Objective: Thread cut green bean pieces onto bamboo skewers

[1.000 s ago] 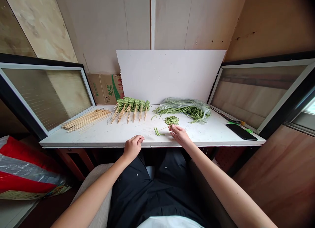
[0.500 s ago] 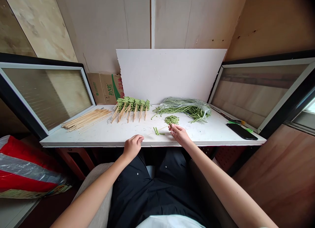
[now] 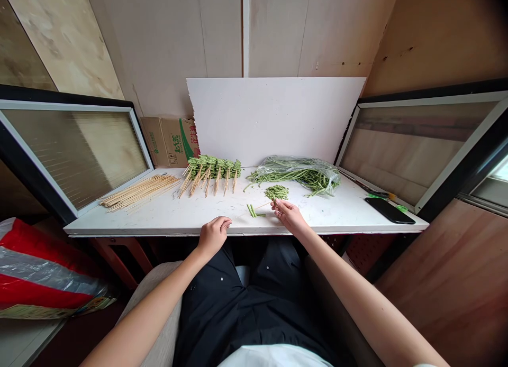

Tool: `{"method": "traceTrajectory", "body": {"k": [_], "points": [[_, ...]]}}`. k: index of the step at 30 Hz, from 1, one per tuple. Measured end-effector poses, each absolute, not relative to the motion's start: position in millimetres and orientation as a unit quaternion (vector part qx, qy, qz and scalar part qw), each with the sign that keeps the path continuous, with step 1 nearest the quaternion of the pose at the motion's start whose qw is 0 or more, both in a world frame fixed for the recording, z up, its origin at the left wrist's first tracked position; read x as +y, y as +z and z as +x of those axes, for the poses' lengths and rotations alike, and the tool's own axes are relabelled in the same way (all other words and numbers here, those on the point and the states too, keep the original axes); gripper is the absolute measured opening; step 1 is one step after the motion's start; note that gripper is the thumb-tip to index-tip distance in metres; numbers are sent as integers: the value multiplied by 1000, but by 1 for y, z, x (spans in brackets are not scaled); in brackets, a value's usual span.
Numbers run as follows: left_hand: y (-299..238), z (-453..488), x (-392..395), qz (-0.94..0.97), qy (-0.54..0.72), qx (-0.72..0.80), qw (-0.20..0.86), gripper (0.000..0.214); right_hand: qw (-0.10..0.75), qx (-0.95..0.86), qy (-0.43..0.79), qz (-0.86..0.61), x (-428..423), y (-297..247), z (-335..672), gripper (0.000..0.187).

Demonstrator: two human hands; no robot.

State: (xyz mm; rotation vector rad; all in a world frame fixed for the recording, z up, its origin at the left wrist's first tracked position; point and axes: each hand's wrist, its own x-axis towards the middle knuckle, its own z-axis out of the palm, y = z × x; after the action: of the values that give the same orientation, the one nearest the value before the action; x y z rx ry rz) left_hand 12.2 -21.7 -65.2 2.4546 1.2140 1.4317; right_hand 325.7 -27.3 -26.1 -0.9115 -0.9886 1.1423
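Observation:
My left hand (image 3: 214,235) is closed at the table's front edge, its fingertips pinching one end of a thin bamboo skewer (image 3: 262,204). The skewer slants up to the right and partly fades against the white surface. At its far end, my right hand (image 3: 288,214) is pinched round a small piece of green bean, mostly hidden by the fingers. A few cut bean pieces (image 3: 251,210) lie on the table between the hands. Just beyond my right hand sits a small heap of cut beans (image 3: 277,192).
Loose skewers (image 3: 138,191) lie at the left of the white table (image 3: 190,219). Stacked bean skewers (image 3: 214,167) stand beside them, near a cardboard box (image 3: 169,142). Long beans in a clear plastic bag (image 3: 297,174) lie at the back right. A black phone (image 3: 390,210) rests at the right edge.
Both hands stay almost where they were, still at the two ends of the skewer. The view has shifted very slightly.

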Motion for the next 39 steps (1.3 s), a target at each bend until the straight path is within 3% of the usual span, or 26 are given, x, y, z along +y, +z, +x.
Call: {"method": "traceTrajectory", "body": {"k": [39], "points": [[-65, 14, -24, 773, 486, 405, 32, 24, 641, -454, 439, -437, -28, -31, 320, 43]]}}
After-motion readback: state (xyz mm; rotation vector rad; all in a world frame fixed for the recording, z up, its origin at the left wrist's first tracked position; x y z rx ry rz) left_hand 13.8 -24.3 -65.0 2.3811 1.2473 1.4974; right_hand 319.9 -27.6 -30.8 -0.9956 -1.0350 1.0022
